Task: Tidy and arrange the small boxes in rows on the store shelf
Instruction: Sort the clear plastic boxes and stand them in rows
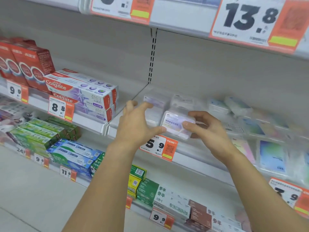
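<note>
Nearest, just above the 5.9 price tag (158, 147): right hand (206, 127) curled round the right end of a small clear plastic box (177, 123), thumb across its front label, fingers behind. Left hand (136, 122) with fingers nearly straight, thumb tip touching the box's lower left corner, fingertips (147, 104) reaching toward the boxes behind; no real grip there, only steadying. Box held tilted at the front edge of the shelf (192, 156), above and slightly right of the tag.

Likely very light, with stiff but thin walls and a glossy, slippery skin; probably prone to flexing or popping open under a hard squeeze. Best taken by the two short ends or the firm corners, not the broad lid face, with gentle pressure only.

Farther back from the tag: more clear boxes (157, 101) standing in a loose row against the back wall, blurred. Farther right of the tag, flat pastel packets (271, 156). Left of the tag, stacked toothpaste cartons (87, 94).
</note>
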The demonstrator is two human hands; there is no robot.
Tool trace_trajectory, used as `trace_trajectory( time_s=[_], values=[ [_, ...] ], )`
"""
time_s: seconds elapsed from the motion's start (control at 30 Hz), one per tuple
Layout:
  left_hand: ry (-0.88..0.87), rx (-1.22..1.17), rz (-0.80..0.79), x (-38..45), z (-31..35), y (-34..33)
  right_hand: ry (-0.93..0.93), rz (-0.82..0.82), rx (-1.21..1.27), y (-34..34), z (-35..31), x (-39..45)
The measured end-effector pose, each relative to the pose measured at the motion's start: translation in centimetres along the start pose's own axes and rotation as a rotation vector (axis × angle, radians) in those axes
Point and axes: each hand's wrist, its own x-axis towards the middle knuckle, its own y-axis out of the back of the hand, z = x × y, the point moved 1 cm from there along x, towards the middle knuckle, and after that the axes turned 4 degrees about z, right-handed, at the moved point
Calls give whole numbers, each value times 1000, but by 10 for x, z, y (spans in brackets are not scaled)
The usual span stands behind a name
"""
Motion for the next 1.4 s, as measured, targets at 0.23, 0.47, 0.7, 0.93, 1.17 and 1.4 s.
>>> trace_trajectory(
  time_s=[0.23, 0.47, 0.7, 0.93, 1.17, 1.4],
  values=[
    [133, -86, 170, 6, 16, -2, 96, -159, -151, 15, 8, -1],
    [245, -140, 308, 4, 24, 2, 117, -199, -167, 30, 17, 0],
    [141, 43, 370, 19, 12, -5, 167, -165, -244, 28, 20, 1],
    [-10, 8, 86, 19, 10, -5, 207, -152, -286, 16, 17, 5],
    [199, 0, 145, 24, -2, 2, 194, -105, -259, 21, 12, 6],
    [106, -21, 30, 18, 2, 5, 170, -61, -273, 18, 8, 5]
  ],
)
